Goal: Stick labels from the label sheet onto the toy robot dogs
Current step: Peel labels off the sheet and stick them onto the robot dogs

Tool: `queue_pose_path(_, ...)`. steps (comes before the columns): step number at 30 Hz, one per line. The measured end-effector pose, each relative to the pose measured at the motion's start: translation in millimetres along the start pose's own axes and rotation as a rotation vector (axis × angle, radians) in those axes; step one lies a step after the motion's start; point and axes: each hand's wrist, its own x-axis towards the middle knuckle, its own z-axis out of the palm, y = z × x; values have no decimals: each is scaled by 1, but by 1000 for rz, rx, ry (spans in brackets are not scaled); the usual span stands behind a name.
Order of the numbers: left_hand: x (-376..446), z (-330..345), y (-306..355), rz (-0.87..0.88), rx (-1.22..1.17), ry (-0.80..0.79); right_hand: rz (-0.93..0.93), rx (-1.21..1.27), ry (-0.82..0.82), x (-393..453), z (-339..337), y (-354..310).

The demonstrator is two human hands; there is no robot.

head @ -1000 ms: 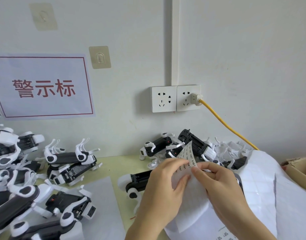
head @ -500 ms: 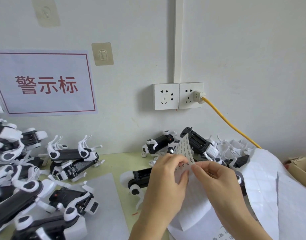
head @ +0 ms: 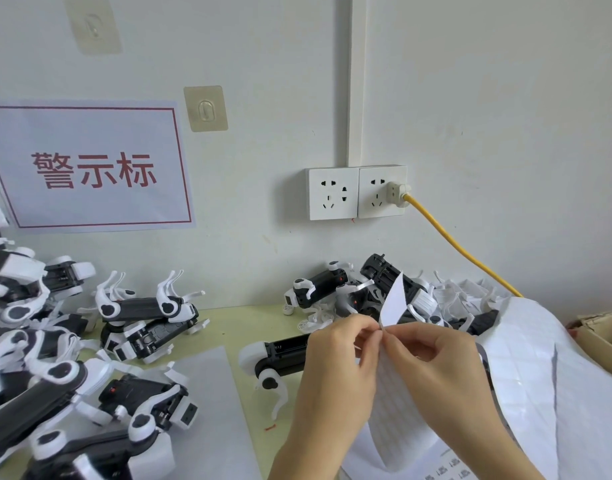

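My left hand (head: pixel 335 368) and my right hand (head: pixel 436 362) meet at the top edge of a white label sheet (head: pixel 398 410), each pinching it where a narrow strip (head: pixel 394 301) curls upward with its blank side toward me. A black and white toy robot dog (head: pixel 277 355) lies on the table just left of my left hand, partly hidden by it. More toy dogs (head: pixel 332 285) are heaped against the wall behind my hands. A further heap of dogs (head: pixel 55 368) fills the left side.
Used white backing sheets (head: pixel 557 382) drape over a mound at right, next to a cardboard box (head: pixel 606 336). A yellow cable (head: pixel 453 244) runs from the wall socket (head: pixel 380 192) down behind them. A grey sheet (head: pixel 207 410) lies on the yellow-green table (head: pixel 242 320).
The curled strip has turned, so its printed side no longer faces me. My fingertips have closed together at the sheet's top edge. The view has shifted slightly downward and to the right.
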Motion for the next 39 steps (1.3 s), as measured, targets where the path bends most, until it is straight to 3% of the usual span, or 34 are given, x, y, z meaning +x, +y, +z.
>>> queue_pose_path(8,0,-1,-5,-166,-77,-1,-71,-149,-29,-1,4,5)
queue_pose_path(23,-3,-1,-9,38,85,-34,-140,-203,-48,-3,3,1)
queue_pose_path(39,-3,-2,-12,27,-8,-7,-227,-244,-30,-2,2,3)
